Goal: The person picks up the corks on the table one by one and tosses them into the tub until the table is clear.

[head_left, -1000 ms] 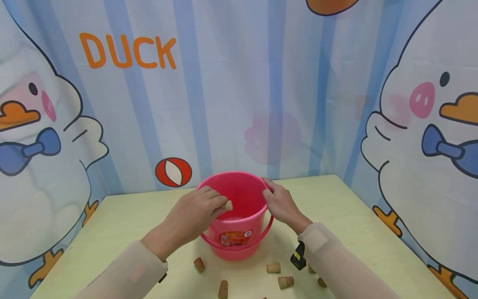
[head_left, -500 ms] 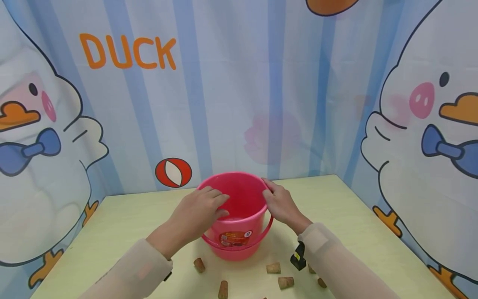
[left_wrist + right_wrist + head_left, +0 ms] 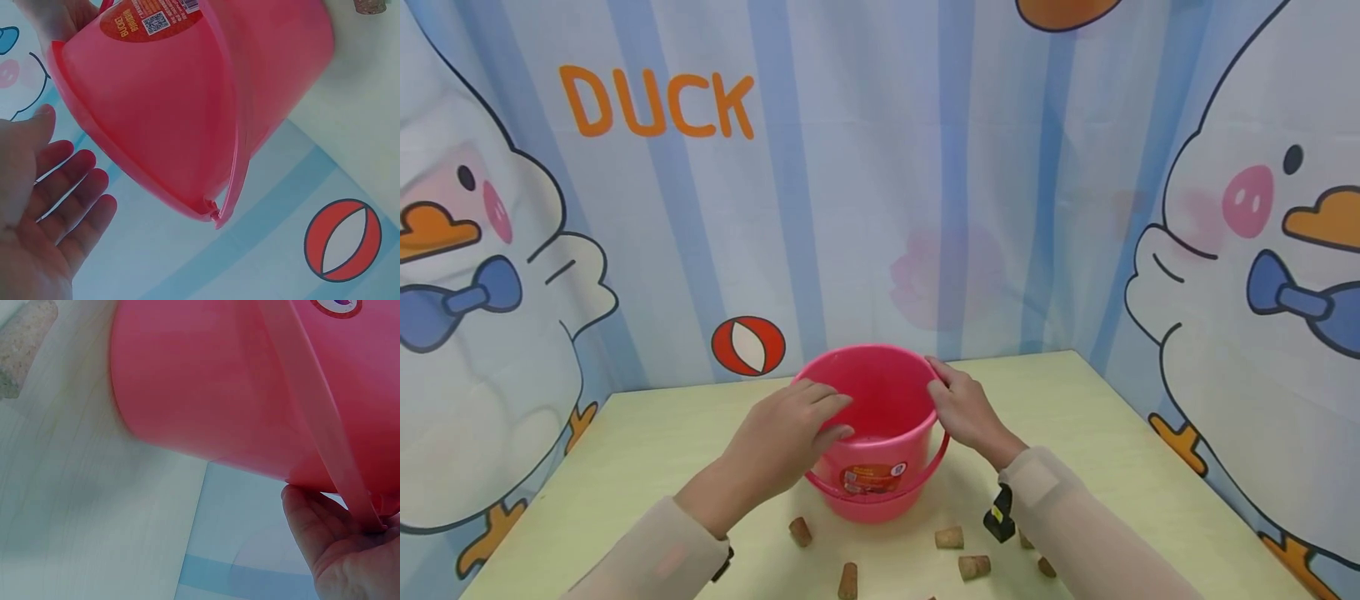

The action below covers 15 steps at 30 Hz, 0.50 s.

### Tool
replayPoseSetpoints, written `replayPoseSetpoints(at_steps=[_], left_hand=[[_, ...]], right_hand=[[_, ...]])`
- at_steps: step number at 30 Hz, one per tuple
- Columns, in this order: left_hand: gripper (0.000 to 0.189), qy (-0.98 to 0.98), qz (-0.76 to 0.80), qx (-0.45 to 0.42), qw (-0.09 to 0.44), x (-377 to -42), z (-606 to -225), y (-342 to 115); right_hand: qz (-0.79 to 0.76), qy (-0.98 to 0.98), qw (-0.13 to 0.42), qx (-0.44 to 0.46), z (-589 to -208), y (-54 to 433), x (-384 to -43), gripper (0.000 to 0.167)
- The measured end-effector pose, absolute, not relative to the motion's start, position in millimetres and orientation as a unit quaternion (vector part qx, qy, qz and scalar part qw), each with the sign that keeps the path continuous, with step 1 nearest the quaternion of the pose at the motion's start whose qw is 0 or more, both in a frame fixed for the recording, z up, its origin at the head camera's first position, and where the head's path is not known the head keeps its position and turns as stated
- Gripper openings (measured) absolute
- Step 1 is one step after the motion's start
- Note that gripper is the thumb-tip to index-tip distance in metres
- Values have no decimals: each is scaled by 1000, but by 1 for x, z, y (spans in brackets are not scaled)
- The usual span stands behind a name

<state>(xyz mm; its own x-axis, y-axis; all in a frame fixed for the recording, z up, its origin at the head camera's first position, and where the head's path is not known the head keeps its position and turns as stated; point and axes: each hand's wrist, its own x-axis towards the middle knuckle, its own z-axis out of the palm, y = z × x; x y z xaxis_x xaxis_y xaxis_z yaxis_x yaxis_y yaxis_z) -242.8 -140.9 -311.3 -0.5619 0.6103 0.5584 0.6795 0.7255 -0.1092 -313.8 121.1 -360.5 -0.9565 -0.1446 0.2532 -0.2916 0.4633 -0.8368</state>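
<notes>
A pink bucket (image 3: 880, 450) with an orange label stands upright on the table, its handle hanging down at the front. At its right rim my right hand (image 3: 967, 408) grips the edge. In the right wrist view the fingers of that hand (image 3: 350, 556) curl at the rim near the handle's joint. My left hand (image 3: 782, 433) hovers over the left side of the rim, fingers spread and holding nothing. The left wrist view shows the same left hand (image 3: 56, 200) with its palm bare, beside the bucket's mouth. The bucket's floor is mostly hidden.
Several corks lie on the table (image 3: 700, 467) in front of the bucket, among them one cork (image 3: 801, 532) at left, one (image 3: 847, 581) nearer and one (image 3: 974, 567) at right. A duck-print curtain (image 3: 865, 167) rises behind and at both sides.
A second ago my left hand pinched a cork over the bucket. It let go, and the cork is out of sight. The left hand has drawn back slightly left; the right has stayed still.
</notes>
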Motion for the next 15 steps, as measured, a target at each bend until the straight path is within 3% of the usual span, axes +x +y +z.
replayPoseSetpoints(at_steps=[15], left_hand=[[40, -861, -76, -378, 331, -229, -316, -159]], right_hand=[[510, -848, 69, 128, -361, 121, -314, 56]])
